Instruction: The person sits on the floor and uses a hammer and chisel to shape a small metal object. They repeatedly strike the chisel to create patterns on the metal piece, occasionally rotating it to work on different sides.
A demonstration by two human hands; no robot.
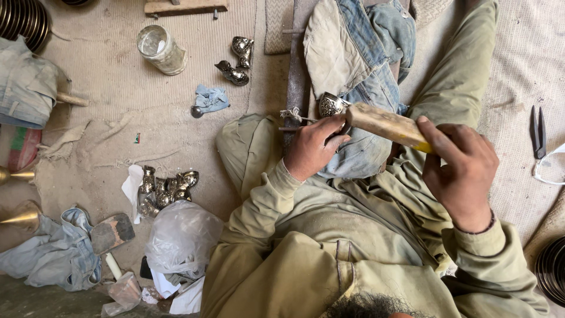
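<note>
Left hand (pixel 312 147) pinches a thin punch against the small silver cup (pixel 331 105), steadied on a denim-padded lap (pixel 362 150). Right hand (pixel 459 171) is clenched around the wooden mallet handle (pixel 385 125), angled over the cup.

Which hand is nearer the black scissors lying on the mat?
Right. The right hand, gripping the wooden handle, sits just beside the black scissors. The left hand is farther off, across the lap at the small metal piece.
</note>
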